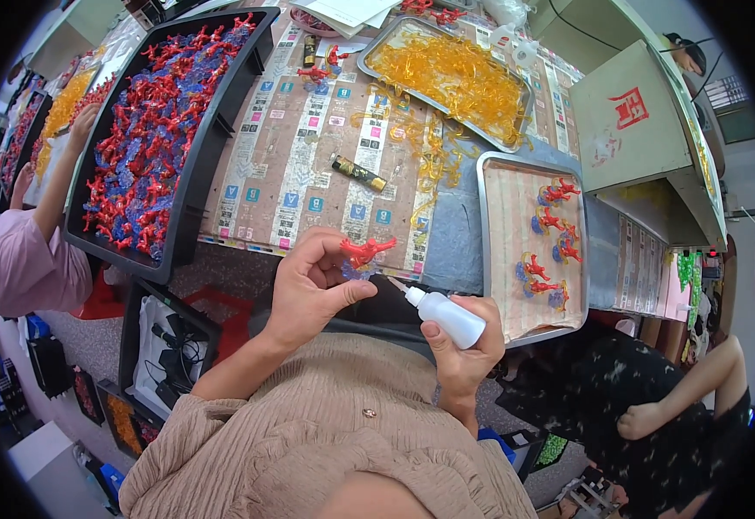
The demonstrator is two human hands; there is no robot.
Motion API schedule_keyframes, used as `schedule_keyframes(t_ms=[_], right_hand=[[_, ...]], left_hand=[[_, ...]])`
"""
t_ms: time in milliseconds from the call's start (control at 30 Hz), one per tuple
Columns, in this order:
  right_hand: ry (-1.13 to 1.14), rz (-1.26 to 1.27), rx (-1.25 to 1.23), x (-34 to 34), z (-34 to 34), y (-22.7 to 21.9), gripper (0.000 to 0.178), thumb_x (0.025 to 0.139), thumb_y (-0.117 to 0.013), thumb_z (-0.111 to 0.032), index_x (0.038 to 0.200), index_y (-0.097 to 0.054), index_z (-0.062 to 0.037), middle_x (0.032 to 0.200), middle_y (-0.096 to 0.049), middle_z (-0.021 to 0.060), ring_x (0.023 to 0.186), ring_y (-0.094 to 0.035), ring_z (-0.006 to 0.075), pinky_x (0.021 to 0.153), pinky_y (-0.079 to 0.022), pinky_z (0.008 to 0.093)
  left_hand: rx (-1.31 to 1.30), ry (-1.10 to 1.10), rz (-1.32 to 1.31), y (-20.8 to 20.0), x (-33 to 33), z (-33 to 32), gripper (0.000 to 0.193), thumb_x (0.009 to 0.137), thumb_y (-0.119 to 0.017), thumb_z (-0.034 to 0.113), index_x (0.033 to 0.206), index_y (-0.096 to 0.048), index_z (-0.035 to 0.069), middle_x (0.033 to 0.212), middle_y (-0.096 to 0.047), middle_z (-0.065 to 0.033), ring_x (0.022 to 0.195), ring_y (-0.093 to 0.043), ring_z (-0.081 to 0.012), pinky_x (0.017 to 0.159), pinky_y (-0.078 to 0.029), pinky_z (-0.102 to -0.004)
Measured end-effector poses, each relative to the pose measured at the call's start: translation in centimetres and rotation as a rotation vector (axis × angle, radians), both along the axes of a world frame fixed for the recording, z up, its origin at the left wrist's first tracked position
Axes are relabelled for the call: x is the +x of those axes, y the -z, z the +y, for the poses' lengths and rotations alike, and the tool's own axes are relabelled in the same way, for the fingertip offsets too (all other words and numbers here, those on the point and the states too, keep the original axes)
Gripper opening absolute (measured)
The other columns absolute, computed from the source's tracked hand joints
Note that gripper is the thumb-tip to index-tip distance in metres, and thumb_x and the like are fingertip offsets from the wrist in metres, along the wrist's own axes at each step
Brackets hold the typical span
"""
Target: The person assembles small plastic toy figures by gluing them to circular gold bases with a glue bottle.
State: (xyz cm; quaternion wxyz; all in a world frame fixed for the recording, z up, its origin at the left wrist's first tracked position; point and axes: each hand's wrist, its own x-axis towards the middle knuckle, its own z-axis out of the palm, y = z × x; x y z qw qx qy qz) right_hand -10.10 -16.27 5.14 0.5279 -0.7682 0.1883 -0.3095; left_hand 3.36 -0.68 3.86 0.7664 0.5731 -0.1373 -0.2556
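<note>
Between the thumb and fingers of my left hand (304, 290) is a small red figurine (367, 252) on a clear bluish base. My right hand (471, 350) grips a white squeeze bottle (448, 317) with a thin nozzle. The bottle is tilted, its tip pointing up and left, close to the figurine's base; whether they touch I cannot tell. To the right, a metal tray (485, 233) lined with striped cloth bears several red figurines with blue and yellow parts. A metal tray (367, 62) farther back is heaped with translucent yellow-orange pieces (447, 69), some spilled onto the table.
A long black crate (189, 186) full of red and blue figurines stands at the left. On the paper-covered table (265, 182) lie a black-and-gold cylinder (358, 173) and a few figurines (315, 78). A metal cabinet (633, 121) borders the right. People sit on both sides.
</note>
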Motion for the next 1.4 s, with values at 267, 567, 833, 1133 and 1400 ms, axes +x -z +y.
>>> schedule_keyframes(t_ms=[267,567,833,1133,1400], right_hand=[[-0.010,-0.021,-0.054,0.22,-0.18,-0.06,0.045,0.068,-0.086,-0.023,0.098,-0.062,-0.0003,0.084,-0.059,0.0090,0.076,-0.055,0.0179,0.067,-0.044,0.0287],[-0.009,-0.050,-0.086,0.31,-0.16,-0.18,0.042,0.068,-0.086,-0.018,0.097,-0.063,0.0006,0.081,-0.060,0.0098,0.070,-0.055,0.0185,0.062,-0.044,0.0292],[-0.011,-0.052,-0.092,0.33,-0.21,-0.04,0.042,0.068,-0.086,-0.019,0.096,-0.063,0.0000,0.081,-0.061,0.0094,0.071,-0.056,0.0185,0.062,-0.044,0.0293],[0.018,-0.090,-0.027,-0.15,-0.15,0.02,0.042,0.068,-0.086,-0.019,0.097,-0.063,0.0001,0.082,-0.059,0.0093,0.072,-0.055,0.0184,0.064,-0.044,0.0295],[-0.015,-0.017,-0.014,-0.13,0.14,-0.25,0.047,0.068,-0.086,-0.027,0.100,-0.062,-0.0011,0.090,-0.058,0.0088,0.083,-0.055,0.0177,0.073,-0.045,0.0290]], left_hand=[[0.013,-0.001,0.011,-0.25,-0.16,-0.06,0.040,0.072,-0.079,-0.002,0.104,-0.057,0.002,0.108,-0.048,-0.0011,0.094,-0.056,-0.0080,0.080,-0.052,-0.0208],[0.023,0.003,0.028,-0.21,-0.18,0.11,0.040,0.071,-0.079,-0.001,0.104,-0.058,0.002,0.108,-0.047,-0.0013,0.094,-0.055,-0.0083,0.083,-0.052,-0.0211],[0.015,0.004,0.067,-0.17,-0.14,0.11,0.040,0.071,-0.079,-0.003,0.105,-0.057,0.001,0.110,-0.049,-0.0018,0.097,-0.056,-0.0101,0.087,-0.052,-0.0238],[-0.023,0.006,0.313,0.06,-0.23,0.14,0.037,0.076,-0.076,0.000,0.106,-0.055,0.001,0.095,-0.062,-0.0070,0.081,-0.064,-0.0140,0.067,-0.056,-0.0265],[0.048,0.079,0.374,-0.47,-0.56,-0.02,0.033,0.078,-0.077,0.007,0.100,-0.054,0.001,0.083,-0.061,-0.0047,0.066,-0.063,-0.0103,0.059,-0.054,-0.0224]])
